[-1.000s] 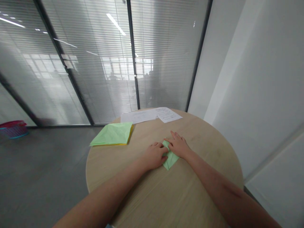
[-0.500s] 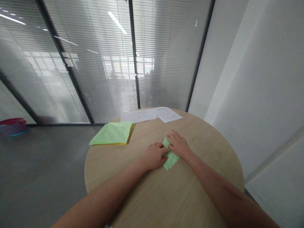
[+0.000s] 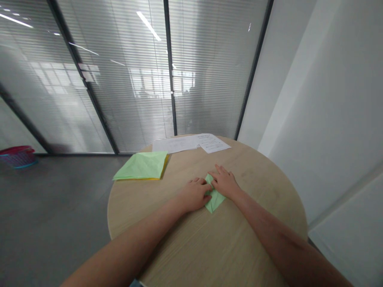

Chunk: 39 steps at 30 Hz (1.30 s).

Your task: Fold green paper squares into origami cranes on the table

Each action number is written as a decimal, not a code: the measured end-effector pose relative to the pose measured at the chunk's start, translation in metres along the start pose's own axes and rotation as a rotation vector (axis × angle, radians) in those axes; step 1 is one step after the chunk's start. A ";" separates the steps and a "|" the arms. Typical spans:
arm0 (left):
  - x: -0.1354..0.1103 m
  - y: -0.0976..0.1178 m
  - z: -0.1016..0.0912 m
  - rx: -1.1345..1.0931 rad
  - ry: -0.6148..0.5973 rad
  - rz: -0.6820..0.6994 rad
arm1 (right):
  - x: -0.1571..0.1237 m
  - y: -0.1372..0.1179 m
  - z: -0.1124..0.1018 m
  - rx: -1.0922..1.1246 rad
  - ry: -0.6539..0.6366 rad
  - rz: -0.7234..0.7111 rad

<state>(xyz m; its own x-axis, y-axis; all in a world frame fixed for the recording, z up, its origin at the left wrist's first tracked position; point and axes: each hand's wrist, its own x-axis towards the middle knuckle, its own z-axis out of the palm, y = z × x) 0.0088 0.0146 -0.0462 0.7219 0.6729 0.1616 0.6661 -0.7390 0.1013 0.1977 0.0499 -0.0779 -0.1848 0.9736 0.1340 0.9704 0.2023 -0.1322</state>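
Head view: two bare hands are resting on a small green paper [image 3: 216, 201] that is lying on the round wooden desk [image 3: 254, 227], a bit right of the middle of the view. The left hand [image 3: 196, 194] is lying over the left side of the paper, and its thumb and first finger are sitting apart. The right hand [image 3: 224, 183] is covering the upper right part, and its fingers are spreading out, with one reaching near the top point. Neither hand is looking clamped on anything. The two hands are sitting very near each other, but I cannot tell if they are touching.

Some of the work is looking done, I think. The small paper is showing a pointy shape like a kite, and lines are running down to its bottom tip, so it is seeming to have folds in it. The hands are hiding a good part of it, so I cannot tell how many folds are there or how many are left. It is not looking finished to me, because both hands are lying on it.

At the left side of the desk, a bigger green sheet [image 3: 143, 165] is lying on top of a yellow sheet [image 3: 164, 165], and no hand is touching them. White papers [image 3: 177, 144] with print are lying at the far edge. A red and blue basket [image 3: 18, 158] is standing on the floor [image 3: 66, 207], well apart from the desk.
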 end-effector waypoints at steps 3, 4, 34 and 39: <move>0.000 0.000 0.000 0.004 -0.004 0.000 | 0.002 -0.002 0.000 -0.026 -0.011 -0.002; 0.000 0.000 0.000 0.004 -0.007 -0.002 | 0.003 -0.003 0.000 -0.031 -0.010 -0.002; 0.009 -0.019 0.002 -0.001 -0.028 0.035 | -0.001 -0.002 0.001 0.009 0.049 -0.025; 0.005 -0.009 -0.004 0.091 -0.008 -0.025 | -0.001 -0.002 0.000 0.003 0.043 -0.010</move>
<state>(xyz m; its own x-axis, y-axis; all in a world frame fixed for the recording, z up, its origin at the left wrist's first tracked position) 0.0059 0.0243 -0.0419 0.7064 0.6913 0.1521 0.6977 -0.7162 0.0153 0.1958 0.0482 -0.0782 -0.1871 0.9661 0.1777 0.9680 0.2120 -0.1339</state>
